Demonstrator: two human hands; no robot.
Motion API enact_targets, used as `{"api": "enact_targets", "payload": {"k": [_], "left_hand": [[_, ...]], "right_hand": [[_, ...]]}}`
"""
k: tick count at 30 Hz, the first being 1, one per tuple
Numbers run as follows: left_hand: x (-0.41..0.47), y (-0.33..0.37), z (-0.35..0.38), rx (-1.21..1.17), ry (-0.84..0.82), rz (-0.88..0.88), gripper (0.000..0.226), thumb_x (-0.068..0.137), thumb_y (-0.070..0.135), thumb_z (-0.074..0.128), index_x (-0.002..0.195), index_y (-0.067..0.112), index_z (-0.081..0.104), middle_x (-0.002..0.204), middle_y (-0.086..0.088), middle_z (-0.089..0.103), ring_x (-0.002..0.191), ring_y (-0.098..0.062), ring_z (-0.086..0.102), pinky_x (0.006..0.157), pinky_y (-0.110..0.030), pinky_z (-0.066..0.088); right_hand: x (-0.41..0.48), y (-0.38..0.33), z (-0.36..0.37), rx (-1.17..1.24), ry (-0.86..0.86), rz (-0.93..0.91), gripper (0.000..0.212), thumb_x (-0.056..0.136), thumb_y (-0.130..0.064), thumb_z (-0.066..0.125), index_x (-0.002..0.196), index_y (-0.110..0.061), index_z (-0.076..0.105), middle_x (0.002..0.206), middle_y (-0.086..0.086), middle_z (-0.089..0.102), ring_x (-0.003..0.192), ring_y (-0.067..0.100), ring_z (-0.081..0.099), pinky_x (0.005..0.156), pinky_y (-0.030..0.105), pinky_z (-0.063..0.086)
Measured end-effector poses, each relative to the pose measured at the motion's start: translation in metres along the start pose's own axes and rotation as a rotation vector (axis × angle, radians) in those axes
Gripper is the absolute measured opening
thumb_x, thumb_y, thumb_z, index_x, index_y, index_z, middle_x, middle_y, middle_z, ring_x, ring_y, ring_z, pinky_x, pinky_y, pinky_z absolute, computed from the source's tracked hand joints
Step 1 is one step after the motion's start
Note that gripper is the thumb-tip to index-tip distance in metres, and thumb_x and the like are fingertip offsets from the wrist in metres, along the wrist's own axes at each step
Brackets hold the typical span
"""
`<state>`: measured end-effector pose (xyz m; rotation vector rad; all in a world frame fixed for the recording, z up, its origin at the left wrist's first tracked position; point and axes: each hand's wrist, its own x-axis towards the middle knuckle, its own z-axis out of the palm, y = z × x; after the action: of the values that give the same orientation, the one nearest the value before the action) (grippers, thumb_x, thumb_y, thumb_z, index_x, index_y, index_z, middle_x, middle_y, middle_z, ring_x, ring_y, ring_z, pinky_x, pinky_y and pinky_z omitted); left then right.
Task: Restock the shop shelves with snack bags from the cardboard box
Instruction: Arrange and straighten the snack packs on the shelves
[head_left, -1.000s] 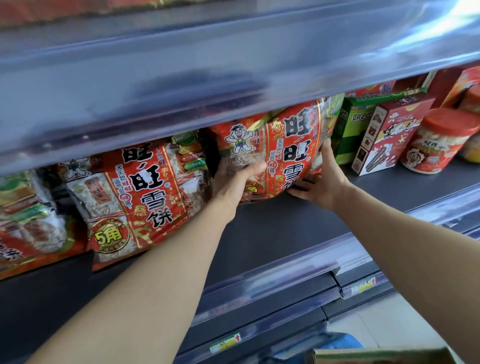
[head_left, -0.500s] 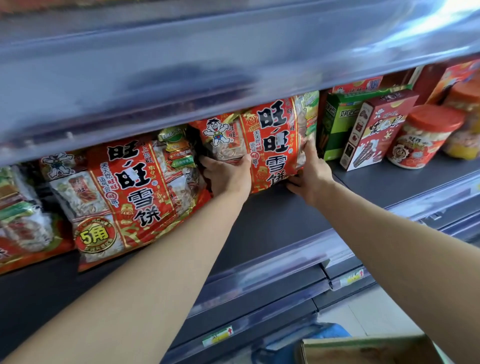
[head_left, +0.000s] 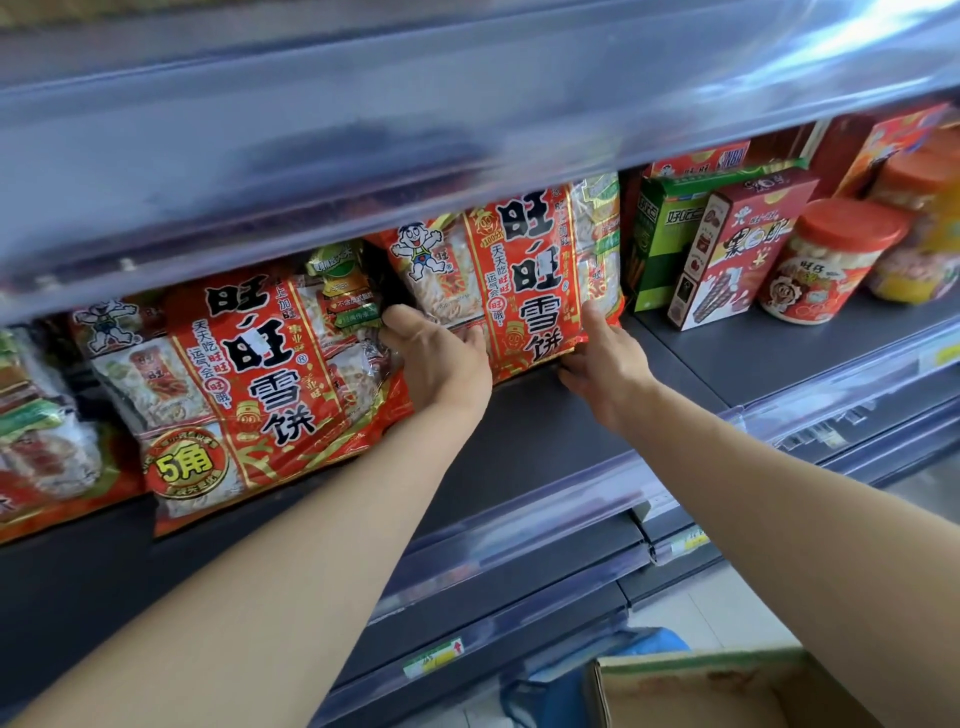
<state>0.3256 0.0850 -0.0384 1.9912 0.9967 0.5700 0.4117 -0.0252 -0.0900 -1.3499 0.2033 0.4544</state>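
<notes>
Brown cardboard box lower right, insides unclear. Left hand and right hand clutch the red plastic snack bag on the dark grey shelf.

R hand lower; at bag corner.

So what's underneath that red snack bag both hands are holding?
The dark shelf. Fingers of the right hand tuck under the snack bag at its corner; whether it touches the shelf is hidden.

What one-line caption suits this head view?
Left hand and right hand hold a red snack bag upright on the grey shelf.
</notes>
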Motion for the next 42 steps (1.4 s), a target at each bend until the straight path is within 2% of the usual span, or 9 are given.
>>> {"api": "enact_targets", "payload": {"k": [3,6,14,24,29,32,35,39,42], "left_hand": [[-0.004,-0.003,-0.003,-0.005,-0.007,0.023,0.047,0.090,0.022,0.062,0.117,0.006,0.027,0.137,-0.015,0.030,0.092,-0.030,0.061,0.065,-0.026,0.043],[-0.009,-0.004,-0.006,-0.026,-0.018,0.027,0.045,0.091,0.021,0.062,0.116,0.008,0.027,0.137,-0.014,0.032,0.088,-0.026,0.059,0.064,-0.023,0.041],[-0.021,-0.009,-0.013,-0.034,-0.020,0.070,0.044,0.090,0.017,0.063,0.107,0.013,0.023,0.134,-0.013,0.032,0.097,-0.028,0.060,0.066,-0.023,0.043],[-0.036,-0.018,-0.027,0.030,-0.056,0.139,0.054,0.090,0.014,0.061,0.131,0.006,0.026,0.139,-0.014,0.030,0.105,-0.024,0.058,0.068,-0.019,0.043],[-0.044,-0.019,-0.040,0.136,-0.118,0.205,0.033,0.092,0.014,0.058,0.117,0.009,0.036,0.135,-0.010,0.041,0.111,-0.025,0.055,0.071,-0.021,0.039],[-0.046,-0.021,-0.047,0.220,-0.175,0.212,0.031,0.094,0.016,0.055,0.119,0.009,0.038,0.135,-0.009,0.042,0.114,-0.026,0.053,0.079,-0.028,0.044],[-0.049,-0.026,-0.053,0.279,-0.236,0.219,0.028,0.094,0.016,0.053,0.119,0.010,0.041,0.132,-0.008,0.046,0.114,-0.025,0.053,0.083,-0.031,0.045],[-0.056,-0.027,-0.065,0.283,-0.282,0.228,0.019,0.094,0.014,0.053,0.112,0.013,0.044,0.126,-0.005,0.049,0.108,-0.024,0.054,0.076,-0.028,0.041],[-0.062,-0.024,-0.073,0.290,-0.306,0.258,0.018,0.094,0.014,0.053,0.110,0.013,0.046,0.123,-0.005,0.049,0.105,-0.023,0.054,0.076,-0.029,0.041]], "right_hand": [[-0.004,0.004,-0.001,0.003,-0.016,0.005,0.040,0.094,-0.048,0.049,0.122,-0.020,0.047,0.124,0.001,0.060,0.111,0.020,0.057,0.087,0.033,0.048],[-0.009,0.006,0.000,-0.018,-0.038,-0.008,0.045,0.092,-0.048,0.051,0.126,-0.018,0.050,0.124,-0.001,0.062,0.111,0.019,0.059,0.085,0.032,0.049],[-0.025,0.012,0.004,-0.046,-0.001,-0.028,0.035,0.093,-0.044,0.054,0.112,-0.015,0.056,0.109,0.003,0.067,0.099,0.020,0.063,0.087,0.035,0.052],[-0.051,0.018,0.010,-0.105,0.028,-0.040,0.031,0.093,-0.038,0.055,0.111,-0.013,0.058,0.104,0.005,0.066,0.097,0.022,0.063,0.092,0.037,0.053],[-0.066,0.019,0.014,-0.210,0.001,-0.056,0.034,0.093,-0.038,0.056,0.114,-0.011,0.057,0.086,-0.001,0.060,0.082,0.018,0.059,0.082,0.034,0.051],[-0.075,0.020,0.016,-0.237,-0.033,-0.005,0.038,0.092,-0.040,0.057,0.118,-0.011,0.057,0.085,-0.001,0.056,0.082,0.018,0.055,0.083,0.035,0.051],[-0.085,0.019,0.018,-0.267,-0.023,-0.020,0.036,0.093,-0.039,0.056,0.114,-0.010,0.058,0.083,-0.001,0.055,0.076,0.017,0.053,0.071,0.032,0.051],[-0.102,0.015,0.021,-0.310,-0.002,-0.043,0.024,0.095,-0.033,0.054,0.099,-0.010,0.060,0.085,0.007,0.058,0.081,0.023,0.054,0.088,0.043,0.052],[-0.116,0.011,0.025,-0.320,-0.014,-0.062,0.029,0.095,-0.030,0.055,0.104,-0.004,0.062,0.071,0.004,0.052,0.070,0.020,0.047,0.070,0.033,0.046]]}}
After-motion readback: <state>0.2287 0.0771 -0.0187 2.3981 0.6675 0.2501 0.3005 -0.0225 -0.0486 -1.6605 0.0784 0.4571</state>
